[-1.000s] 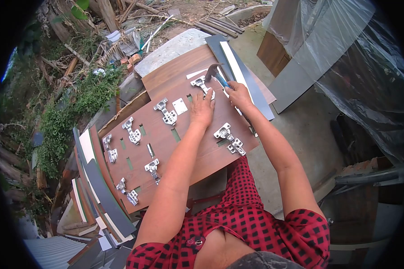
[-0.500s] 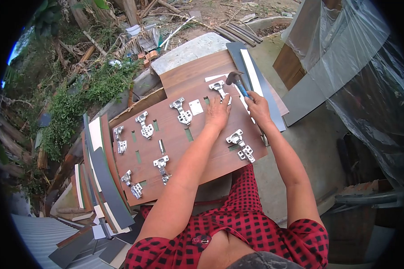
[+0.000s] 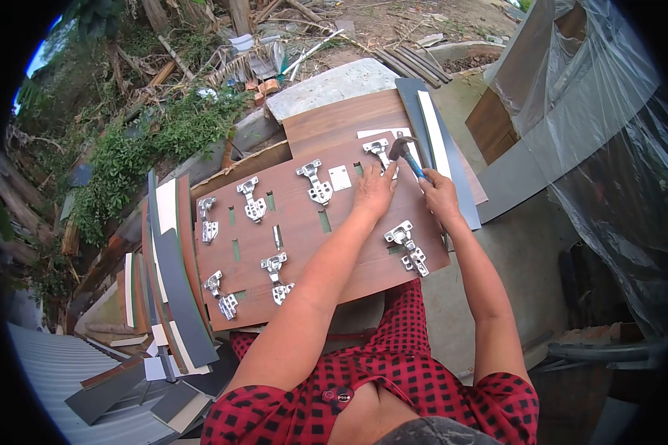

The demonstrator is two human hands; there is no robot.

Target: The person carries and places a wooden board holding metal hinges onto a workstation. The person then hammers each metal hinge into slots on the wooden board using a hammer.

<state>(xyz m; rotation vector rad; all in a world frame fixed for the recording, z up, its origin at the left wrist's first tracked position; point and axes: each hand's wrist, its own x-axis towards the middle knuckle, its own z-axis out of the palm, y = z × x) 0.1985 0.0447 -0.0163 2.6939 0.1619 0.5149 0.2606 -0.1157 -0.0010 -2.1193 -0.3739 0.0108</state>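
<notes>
- Right hand (image 3: 439, 194): the fingers were closed around the blue handle of a claw hammer (image 3: 414, 166), near its lower part.
- Hammer head: it lay just beside the far hinge (image 3: 376, 149), on that hinge's right; contact between the two could not be told.
- Left hand (image 3: 373, 194): it lay palm down, its fingertips at the near end of the far hinge; whether they pinched the metal or only pressed on it could not be told.
- Brown board (image 3: 297, 248): it bore the far hinge near its upper right corner and six other hinges (image 3: 316, 182), set out in two rough rows. Green-bottomed slots (image 3: 324, 221) showed in its surface, several of them beside hinges.
- Small pieces: a white plate (image 3: 339, 179) with holes lay between two hinges of the upper row; a slim metal piece (image 3: 277, 237) lay between the rows.
- Surroundings: a wood-grain panel (image 3: 341, 122) extended beyond the board's far edge, with a dark grey strip (image 3: 453, 165) and a white strip (image 3: 434, 137) on the right. Stacked strips (image 3: 177, 278) stood along the left edge.
</notes>
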